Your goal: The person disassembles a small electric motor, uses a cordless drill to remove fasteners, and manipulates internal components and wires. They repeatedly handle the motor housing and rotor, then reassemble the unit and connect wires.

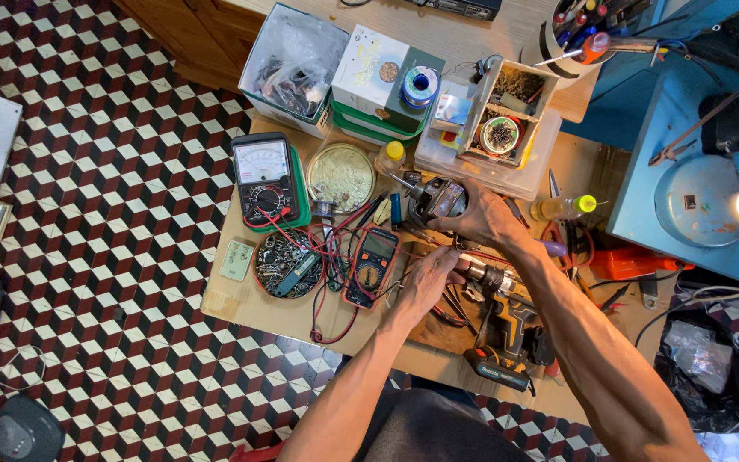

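Near the middle of the frame, the right hand (pixel 482 218) is clenched around a small grey metal motor-like part (pixel 438 198), which sits just above the centre of the wooden workbench (pixel 241 299). Just below it, the left hand (pixel 425 282) lies with its fingers curled onto the chuck end of a cordless drill (pixel 498 316), which lies on the bench with its battery toward the lower edge. Left of the left hand is an orange-edged digital multimeter (pixel 372 265) with red and black leads, then a round dish of metal scraps (pixel 288 263). Above that stand an analogue meter (pixel 264 178) in a green case and a round tin lid (pixel 340 175). A spool of solder (pixel 422 85) rests on a box at the upper centre.
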